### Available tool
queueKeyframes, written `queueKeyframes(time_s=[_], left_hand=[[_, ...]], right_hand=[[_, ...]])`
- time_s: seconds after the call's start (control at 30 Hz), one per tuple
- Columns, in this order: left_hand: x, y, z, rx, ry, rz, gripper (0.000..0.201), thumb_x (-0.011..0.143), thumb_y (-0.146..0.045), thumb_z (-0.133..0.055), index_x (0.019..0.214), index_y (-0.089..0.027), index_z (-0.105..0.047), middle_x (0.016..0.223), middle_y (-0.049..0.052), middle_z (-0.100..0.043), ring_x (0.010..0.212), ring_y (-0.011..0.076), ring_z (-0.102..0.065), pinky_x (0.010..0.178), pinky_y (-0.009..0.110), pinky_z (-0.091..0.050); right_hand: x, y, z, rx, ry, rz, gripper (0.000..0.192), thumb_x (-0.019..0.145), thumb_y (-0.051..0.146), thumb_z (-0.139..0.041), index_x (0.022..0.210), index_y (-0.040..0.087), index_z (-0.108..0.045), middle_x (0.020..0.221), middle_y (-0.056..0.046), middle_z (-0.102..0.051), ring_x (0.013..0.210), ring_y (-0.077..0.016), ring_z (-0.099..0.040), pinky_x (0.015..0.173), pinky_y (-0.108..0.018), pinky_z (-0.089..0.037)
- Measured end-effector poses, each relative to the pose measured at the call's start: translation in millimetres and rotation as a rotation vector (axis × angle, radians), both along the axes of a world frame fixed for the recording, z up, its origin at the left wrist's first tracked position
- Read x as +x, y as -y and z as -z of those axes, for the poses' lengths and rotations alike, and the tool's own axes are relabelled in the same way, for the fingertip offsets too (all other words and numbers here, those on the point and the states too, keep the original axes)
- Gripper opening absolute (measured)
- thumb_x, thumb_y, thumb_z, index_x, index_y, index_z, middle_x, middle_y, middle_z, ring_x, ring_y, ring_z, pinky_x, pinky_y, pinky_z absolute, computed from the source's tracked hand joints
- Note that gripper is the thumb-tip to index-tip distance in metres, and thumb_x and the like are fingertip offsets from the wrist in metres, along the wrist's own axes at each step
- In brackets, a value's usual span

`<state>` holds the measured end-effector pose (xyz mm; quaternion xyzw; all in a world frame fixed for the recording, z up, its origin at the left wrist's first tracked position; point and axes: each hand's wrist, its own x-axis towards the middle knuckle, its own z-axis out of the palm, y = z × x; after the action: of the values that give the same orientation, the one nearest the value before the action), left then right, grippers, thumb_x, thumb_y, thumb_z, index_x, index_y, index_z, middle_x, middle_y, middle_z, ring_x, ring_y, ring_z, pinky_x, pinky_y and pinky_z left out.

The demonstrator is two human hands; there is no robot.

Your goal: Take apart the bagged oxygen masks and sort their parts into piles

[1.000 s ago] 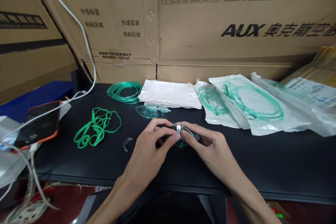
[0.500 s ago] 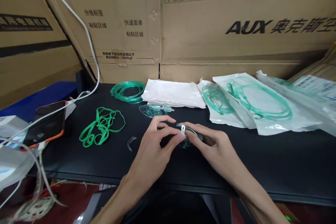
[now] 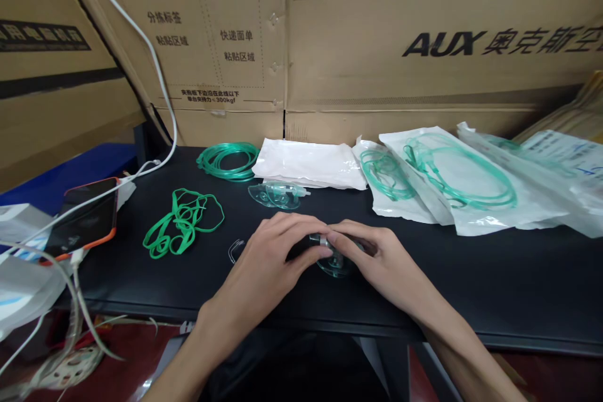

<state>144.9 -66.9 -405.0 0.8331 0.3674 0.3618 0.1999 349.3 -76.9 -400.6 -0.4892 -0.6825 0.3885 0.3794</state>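
Note:
My left hand [image 3: 277,248] and my right hand [image 3: 365,248] meet over the dark table near its front. Between them is a clear greenish oxygen mask [image 3: 336,264], partly hidden by the fingers. A small silvery strip [image 3: 324,240] sits at its upper left edge, pinched between the fingers of my left hand. My right hand grips the mask from the right side. Beyond the hands lies another clear mask [image 3: 282,196] with a pale connector. Left of my left hand are thin bent strips [image 3: 234,251] and a tangle of green elastic straps [image 3: 176,226].
Coiled green tubing [image 3: 228,162] and white packets [image 3: 308,162] lie along the back. Bagged tubing sets [image 3: 471,188] are at the right. A phone [image 3: 85,217] with white cables [image 3: 162,75] is at the left. Large cardboard boxes [image 3: 348,63] stand behind the table [image 3: 447,276].
The white tab that stood upright between my fingers is now laid down against the mask edge. My left hand's fingers have closed over the top, meeting the right fingertips. The view shifted slightly.

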Motion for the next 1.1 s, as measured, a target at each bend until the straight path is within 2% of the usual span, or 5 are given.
queueKeyframes(time_s=[0.3,0.57,0.83,0.97,1.1], left_hand=[[-13.7,-5.4,-6.1,-0.075,-0.126,0.014,0.031,0.094,-0.035,-0.073,0.124,-0.034,-0.066,0.127,-0.008,-0.072,0.119,0.0177,-0.063,0.104,0.036,-0.047],[-17.0,-7.2,-10.9,-0.167,-0.068,-0.079,0.026,0.091,-0.034,-0.076,0.118,-0.035,-0.073,0.117,-0.007,-0.076,0.108,0.0181,-0.069,0.098,0.034,-0.051],[-14.4,-5.8,-9.1,-0.045,-0.026,-0.057,0.029,0.09,-0.028,-0.077,0.119,-0.029,-0.073,0.117,-0.004,-0.077,0.11,0.0191,-0.069,0.098,0.033,-0.05],[-27.9,-8.9,-17.7,-0.044,0.024,-0.079,0.029,0.096,-0.029,-0.071,0.125,-0.033,-0.069,0.119,-0.004,-0.074,0.11,0.0174,-0.068,0.1,0.032,-0.05],[-49.4,-7.9,-21.3,-0.046,-0.003,-0.128,0.014,0.096,-0.033,-0.069,0.11,-0.03,-0.068,0.122,-0.002,-0.072,0.113,0.0195,-0.066,0.102,0.036,-0.049]], right_hand=[[-1.5,0.0,2.1,-0.121,-0.131,0.0,0.029,0.093,0.048,-0.069,0.109,0.026,-0.062,0.083,0.002,-0.067,0.075,-0.0158,-0.061,0.07,-0.028,-0.049],[1.0,1.8,2.1,-0.147,-0.181,-0.116,0.029,0.09,0.037,-0.074,0.114,0.029,-0.06,0.105,0.001,-0.064,0.094,-0.0167,-0.063,0.082,-0.029,-0.05],[-3.2,-1.6,5.0,-0.141,-0.167,-0.016,0.031,0.088,0.044,-0.075,0.108,0.024,-0.064,0.088,0.001,-0.067,0.079,-0.0169,-0.065,0.077,-0.031,-0.052],[-3.9,-1.5,8.2,-0.113,-0.11,0.018,0.033,0.087,0.046,-0.074,0.11,0.025,-0.064,0.09,0.001,-0.066,0.08,-0.0177,-0.064,0.075,-0.031,-0.052],[-3.2,-0.3,10.2,-0.096,-0.07,0.029,0.034,0.088,0.049,-0.072,0.11,0.025,-0.064,0.08,0.002,-0.065,0.076,-0.0191,-0.065,0.073,-0.033,-0.054]])
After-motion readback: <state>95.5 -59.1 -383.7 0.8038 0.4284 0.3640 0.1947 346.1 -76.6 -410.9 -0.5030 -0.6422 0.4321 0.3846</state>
